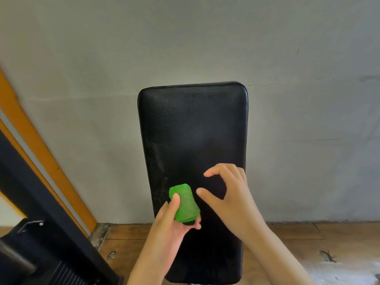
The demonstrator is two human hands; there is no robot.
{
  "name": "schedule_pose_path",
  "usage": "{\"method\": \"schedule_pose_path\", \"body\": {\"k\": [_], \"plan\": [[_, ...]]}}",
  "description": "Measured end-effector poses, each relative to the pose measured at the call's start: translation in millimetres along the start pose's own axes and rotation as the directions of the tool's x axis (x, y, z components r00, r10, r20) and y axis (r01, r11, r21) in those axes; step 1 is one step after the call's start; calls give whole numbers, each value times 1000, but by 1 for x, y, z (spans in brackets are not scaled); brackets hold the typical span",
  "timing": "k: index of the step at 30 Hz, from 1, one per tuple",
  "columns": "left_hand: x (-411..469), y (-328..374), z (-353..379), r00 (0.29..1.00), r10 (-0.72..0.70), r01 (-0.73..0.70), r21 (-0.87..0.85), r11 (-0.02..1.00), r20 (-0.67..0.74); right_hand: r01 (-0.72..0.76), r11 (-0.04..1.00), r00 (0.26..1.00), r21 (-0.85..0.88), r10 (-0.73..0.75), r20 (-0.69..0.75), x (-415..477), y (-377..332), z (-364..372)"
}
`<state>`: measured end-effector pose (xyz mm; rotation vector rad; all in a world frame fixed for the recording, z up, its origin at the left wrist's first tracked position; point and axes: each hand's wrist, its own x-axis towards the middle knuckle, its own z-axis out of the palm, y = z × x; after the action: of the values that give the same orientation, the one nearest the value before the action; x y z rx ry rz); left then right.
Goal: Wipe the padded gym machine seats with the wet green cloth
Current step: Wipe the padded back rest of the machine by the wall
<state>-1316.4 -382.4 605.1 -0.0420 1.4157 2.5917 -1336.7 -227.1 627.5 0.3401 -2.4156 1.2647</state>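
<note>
A long black padded seat fills the middle of the view, running away from me toward a grey wall. My left hand grips a folded green cloth over the pad's near left part, thumb on top of it. My right hand hovers just to the right of the cloth above the pad, fingers and thumb spread in a loose curve and holding nothing. The pad's left edge shows pale scuffs.
A black and orange machine frame slants across the left side. The grey wall stands close behind the pad. Wooden floor lies on both sides of the seat, with small debris on it.
</note>
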Motion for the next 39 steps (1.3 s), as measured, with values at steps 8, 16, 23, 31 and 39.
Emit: {"method": "schedule_pose_path", "body": {"k": [8,16,23,31,39], "plan": [[35,49,-24,912,235,-257,-22,966,-337,403,711,845,-576,-531,-64,83,13,-2],[78,94,-10,761,575,-434,425,795,-300,506,207,682,-837,-690,242,144,72,-21],[115,73,2,573,739,-455,613,645,-353,478,216,620,-851,-770,153,146,81,-18],[103,8,-24,508,680,-256,661,705,-529,479,250,596,-841,-797,103,147,83,-17],[88,-10,-37,557,518,-209,493,844,-650,491,281,579,-825,-812,69,147,85,-15]]}}
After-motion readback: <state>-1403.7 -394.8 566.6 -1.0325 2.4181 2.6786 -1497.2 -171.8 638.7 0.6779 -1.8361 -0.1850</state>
